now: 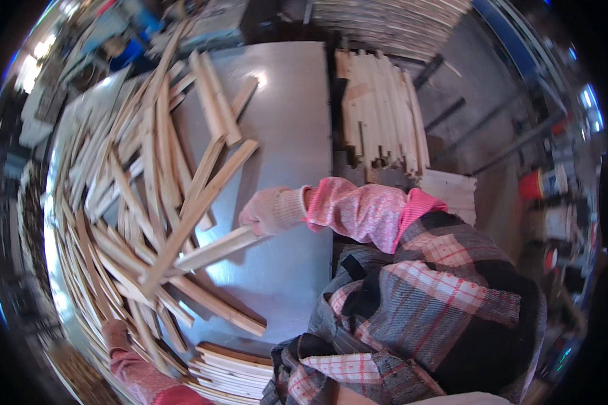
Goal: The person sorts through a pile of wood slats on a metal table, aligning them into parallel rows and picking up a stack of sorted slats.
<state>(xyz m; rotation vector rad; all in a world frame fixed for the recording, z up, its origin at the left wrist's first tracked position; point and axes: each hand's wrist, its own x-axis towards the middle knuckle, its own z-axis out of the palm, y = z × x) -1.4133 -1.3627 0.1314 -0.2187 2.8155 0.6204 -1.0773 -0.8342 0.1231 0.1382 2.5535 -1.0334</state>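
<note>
My right hand (267,211), in a pale knitted glove, is closed round the near right end of a wooden strip (219,248). That strip slants down to the left, and its other end lies under a longer strip (203,212). At the lower left, my left hand (115,335), also gloved, is closed at the end of a thin brownish strip (93,270) that runs away over the pile. Its fingers are partly hidden. Many loose wooden strips (152,155) lie crisscrossed across the left of a shiny metal tabletop (290,128).
A neat stack of strips (233,371) sits at the near edge, beside my plaid clothing. Right of the table lies a row of boards (382,111), with more stacked lumber (392,23) beyond. A red bucket (532,184) stands at the far right.
</note>
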